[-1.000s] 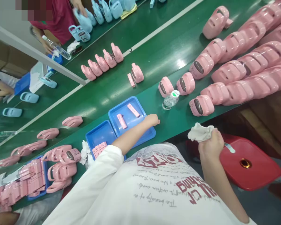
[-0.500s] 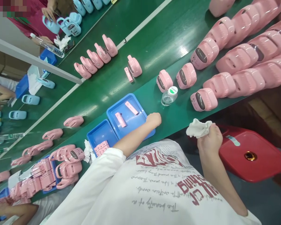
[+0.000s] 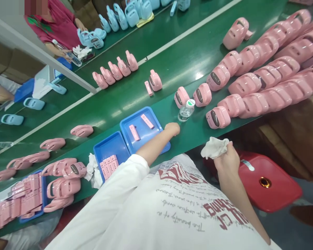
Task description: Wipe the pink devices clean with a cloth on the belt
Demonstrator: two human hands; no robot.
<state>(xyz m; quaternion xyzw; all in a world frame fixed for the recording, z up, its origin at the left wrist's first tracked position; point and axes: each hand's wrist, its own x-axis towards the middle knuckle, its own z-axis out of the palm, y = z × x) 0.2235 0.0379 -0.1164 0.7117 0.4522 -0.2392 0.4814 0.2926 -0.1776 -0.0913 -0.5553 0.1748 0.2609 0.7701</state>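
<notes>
My left hand (image 3: 172,128) lies with curled fingers at the right corner of a blue tray (image 3: 146,136) on the green belt. Whether it holds anything is hidden. Two small pink oblong parts (image 3: 134,132) lie in that tray. A small clear water bottle (image 3: 185,110) stands just beyond the hand. My right hand (image 3: 226,159) is off the belt's edge, above a red stool (image 3: 270,182), closed round a crumpled white cloth (image 3: 214,147).
Several pink handled shells (image 3: 250,83) crowd the belt at the right. A second blue tray (image 3: 110,146) holds small pink pieces, with more shells (image 3: 64,185) to its left. A co-worker in a red top (image 3: 59,24) stands across the belt near light blue units (image 3: 120,15).
The view has swung a little. Both my hands keep their places: the left at the tray's corner, the right still gripping the cloth.
</notes>
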